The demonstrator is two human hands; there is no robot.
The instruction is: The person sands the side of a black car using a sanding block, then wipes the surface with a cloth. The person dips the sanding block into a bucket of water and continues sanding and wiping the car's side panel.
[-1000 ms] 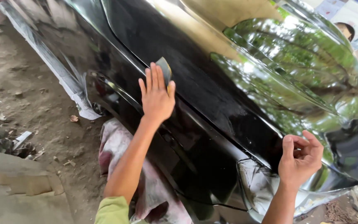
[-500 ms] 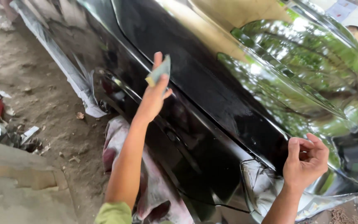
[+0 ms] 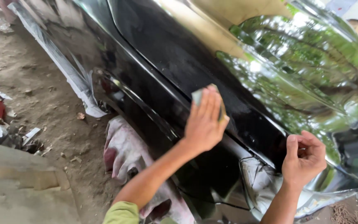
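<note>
Now your left hand lies flat, fingers together, pressing a small grey-green sanding pad against the glossy black car panel; your right hand, loosely curled and empty, rests well apart lower on that panel.

Left hand: arm extended up and forward, palm down, fingers together and flat. Right hand: forearm raised, fingers curled loosely inward, thumb upright, wrist slightly bent.
</note>
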